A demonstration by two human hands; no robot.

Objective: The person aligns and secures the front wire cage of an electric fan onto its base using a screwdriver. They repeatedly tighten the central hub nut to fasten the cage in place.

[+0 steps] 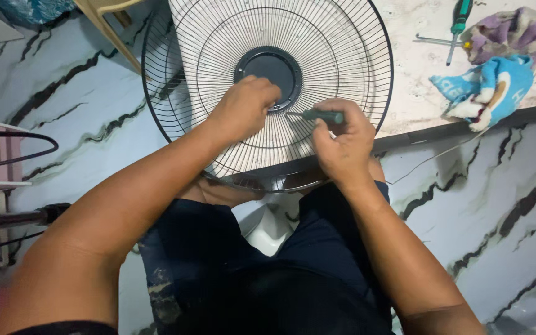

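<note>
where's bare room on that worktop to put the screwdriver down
Bare worktop lies between the fan guard rim and the cloths. The top right is crowded with cloths and a green screwdriver. Both hands cover the guard's centre.

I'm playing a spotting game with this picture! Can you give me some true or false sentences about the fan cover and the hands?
1. The right hand holds a screwdriver. True.
2. The left hand rests on the wire fan guard. True.
3. The fan guard lies flat on the floor. False: it rests propped on the person's lap.
4. A second screwdriver lies on the counter. True.
5. The crumpled cloth covers the fan guard. False: it lies on the counter, apart.
</note>
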